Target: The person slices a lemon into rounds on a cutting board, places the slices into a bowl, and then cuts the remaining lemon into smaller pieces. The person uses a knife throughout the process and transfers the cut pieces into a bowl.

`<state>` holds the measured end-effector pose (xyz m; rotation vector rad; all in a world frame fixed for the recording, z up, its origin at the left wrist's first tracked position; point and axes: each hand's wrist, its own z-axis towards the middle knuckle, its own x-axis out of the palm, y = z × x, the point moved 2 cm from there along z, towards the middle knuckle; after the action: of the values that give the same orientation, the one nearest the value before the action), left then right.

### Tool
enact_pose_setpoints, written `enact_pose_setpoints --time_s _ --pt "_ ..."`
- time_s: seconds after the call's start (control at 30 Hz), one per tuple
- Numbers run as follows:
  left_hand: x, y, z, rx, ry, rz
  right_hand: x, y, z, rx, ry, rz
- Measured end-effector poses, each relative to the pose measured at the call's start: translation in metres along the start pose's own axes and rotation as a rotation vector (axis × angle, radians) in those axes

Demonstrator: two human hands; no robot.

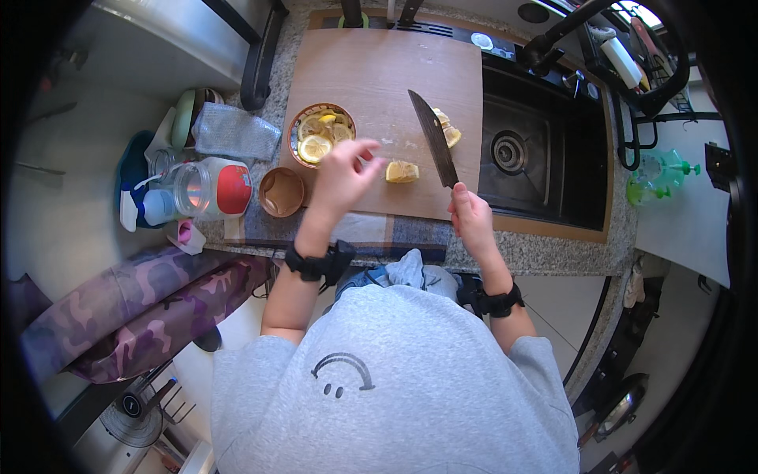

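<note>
My right hand (472,219) grips the handle end of a dark-bladed kitchen knife (435,136), its blade slanting up and away over the wooden board (367,71). Partly behind the blade lie cut lemon pieces (452,137). Another lemon chunk (402,172) rests on the board between my hands. My left hand (346,178) hovers just left of that chunk, thumb and fingers apart, with nothing visible in it. It covers the lower edge of a patterned bowl (292,142) that holds lemon slices (314,147).
A black sink (521,189) with a faucet (545,47) adjoins the board's right side. Left of the board stand a small brown bowl (282,192), a clear jar (192,188) and a spray bottle (128,207). A striped cloth (361,231) lies under the board's near edge.
</note>
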<state>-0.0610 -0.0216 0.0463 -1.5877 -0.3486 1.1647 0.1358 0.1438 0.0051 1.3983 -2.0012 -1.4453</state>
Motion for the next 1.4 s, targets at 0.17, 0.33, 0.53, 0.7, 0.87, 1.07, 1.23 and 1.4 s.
enact_pose_setpoints --time_s 0.17,0.33,0.53,0.7,0.87,1.07,1.23,1.4 --pt "0.049 0.028 -0.029 0.078 0.136 0.166 0.014 0.007 -0.007 0.081 0.021 0.059" --pt "0.063 0.042 -0.03 -0.009 0.144 0.092 0.022 0.003 -0.008 0.059 0.043 -0.042" --pt "0.065 0.046 -0.019 -0.095 0.261 0.002 0.022 0.001 -0.008 0.01 -0.031 -0.039" --pt "0.068 0.049 -0.011 -0.235 0.296 -0.005 0.018 0.001 -0.007 0.024 -0.024 -0.052" --pt "0.069 0.039 -0.004 -0.21 0.198 -0.001 0.015 0.003 -0.009 0.002 -0.042 -0.063" --pt "0.069 0.033 -0.012 -0.194 0.105 0.021 0.011 0.008 -0.016 0.033 -0.019 -0.078" --pt "0.075 0.04 -0.022 -0.206 0.031 -0.068 0.021 0.008 -0.016 0.025 0.023 -0.137" --pt "0.083 0.052 -0.027 -0.206 -0.011 -0.139 0.022 0.007 -0.014 0.002 0.014 -0.151"
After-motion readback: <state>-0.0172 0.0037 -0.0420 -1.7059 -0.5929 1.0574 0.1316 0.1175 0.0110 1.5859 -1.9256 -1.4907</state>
